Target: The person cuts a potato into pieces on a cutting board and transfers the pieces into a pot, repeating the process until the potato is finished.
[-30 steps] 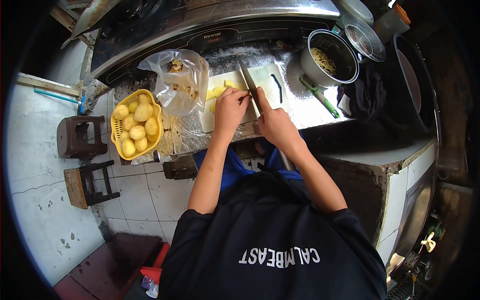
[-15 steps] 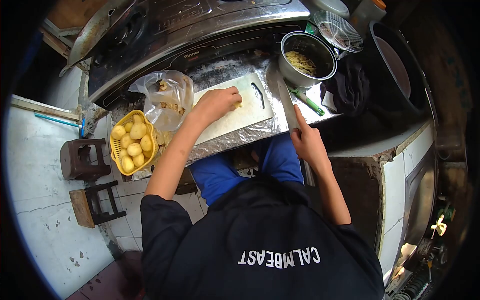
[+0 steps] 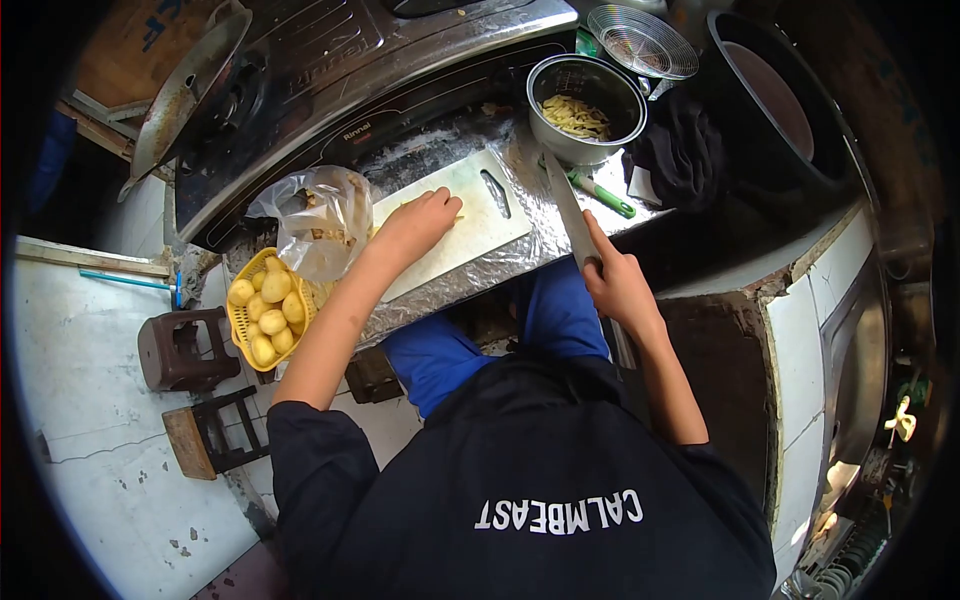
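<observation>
My left hand (image 3: 418, 230) rests on the white cutting board (image 3: 482, 238), its fingers curled down over pale potato pieces (image 3: 459, 216) that mostly hide beneath them. To the right of the board, my right hand (image 3: 617, 283) grips a large kitchen knife (image 3: 569, 215), the blade pointing away from me toward the pot. That grey pot (image 3: 575, 148) holds cut potato strips (image 3: 577, 117). Just right of the blade lies a green-handled tool (image 3: 608, 197). Peeled whole potatoes (image 3: 272, 321) fill a yellow basket (image 3: 240, 335) at the left.
A clear plastic bag (image 3: 318, 250) with brownish scraps sits left of the board. Behind is a gas stove (image 3: 440, 85). A wire strainer (image 3: 643, 42), dark cloth (image 3: 680, 150) and black tub (image 3: 722, 50) stand at the right. Two stools (image 3: 180, 350) (image 3: 192, 445) are on the floor.
The view has shifted, so the counter items appear farther left and the basket lower. My left hand lies a little flatter over the board. The knife stays in my right hand.
</observation>
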Demonstrator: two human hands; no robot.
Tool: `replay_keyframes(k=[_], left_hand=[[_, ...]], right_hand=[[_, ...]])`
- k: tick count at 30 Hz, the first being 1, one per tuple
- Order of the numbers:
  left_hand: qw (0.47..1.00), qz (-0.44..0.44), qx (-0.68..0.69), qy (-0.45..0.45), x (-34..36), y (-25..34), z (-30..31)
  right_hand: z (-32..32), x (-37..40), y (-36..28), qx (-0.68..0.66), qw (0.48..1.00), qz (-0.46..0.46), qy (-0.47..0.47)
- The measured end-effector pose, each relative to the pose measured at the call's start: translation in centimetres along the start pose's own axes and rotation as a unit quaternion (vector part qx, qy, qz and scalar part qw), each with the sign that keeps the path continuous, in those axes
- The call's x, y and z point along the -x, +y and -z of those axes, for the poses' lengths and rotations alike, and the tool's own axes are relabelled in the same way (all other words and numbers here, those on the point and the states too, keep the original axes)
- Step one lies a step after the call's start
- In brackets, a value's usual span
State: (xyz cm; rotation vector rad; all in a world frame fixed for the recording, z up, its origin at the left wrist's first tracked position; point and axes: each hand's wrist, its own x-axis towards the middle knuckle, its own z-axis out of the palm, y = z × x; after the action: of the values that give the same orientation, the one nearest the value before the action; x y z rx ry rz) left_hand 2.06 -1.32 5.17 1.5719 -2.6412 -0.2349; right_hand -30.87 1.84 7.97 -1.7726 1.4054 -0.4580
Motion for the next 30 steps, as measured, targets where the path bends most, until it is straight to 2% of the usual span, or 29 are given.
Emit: replay_keyframes(k=[2,4,6,8,11,13,16,23,27,30], left_hand=[[1.000,0.001,-0.010,0.000,-0.1,-0.2,-0.2],[0.998,0.030,-0.015,-0.046,-0.3,0.0,0.0],[0.998,0.015,-0.053,-0.027,-0.4,0.5,-0.1],[0.996,-0.001,-0.089,-0.009,-0.4,1.2,-0.6],[0.995,0.023,-0.094,0.003,-0.6,1.7,-1.1],[0.996,0.079,-0.040,-0.015,-0.6,1.7,-0.7],[0.997,0.083,0.004,0.007,-0.6,1.2,-0.9],[0.996,0.080,-0.008,0.032,0.5,2.2,-1.3],[0.994,0.087,-0.022,0.056,0.8,2.7,-1.6],[0.992,0.103,-0.014,0.072,0.5,2.8,-2.3]], right_hand=[[-0.1,0.0,0.3,0.003,1.000,-0.013,-0.016],[-0.2,0.1,0.6,0.006,1.000,-0.008,-0.017],[-0.4,-0.2,0.9,0.009,1.000,-0.001,-0.015],[-0.7,-0.2,1.3,0.073,0.996,0.050,0.011],[-1.1,-0.8,1.2,0.088,0.994,0.068,0.009],[-1.3,-1.6,0.9,0.090,0.994,0.065,0.013],[-1.4,-2.9,0.8,0.097,0.993,0.064,0.019],[-2.3,-3.8,1.9,0.048,0.994,0.091,0.029],[-2.2,-3.7,1.7,0.054,0.996,0.069,0.014],[-2.4,-4.2,2.1,0.070,0.993,0.087,0.029]])
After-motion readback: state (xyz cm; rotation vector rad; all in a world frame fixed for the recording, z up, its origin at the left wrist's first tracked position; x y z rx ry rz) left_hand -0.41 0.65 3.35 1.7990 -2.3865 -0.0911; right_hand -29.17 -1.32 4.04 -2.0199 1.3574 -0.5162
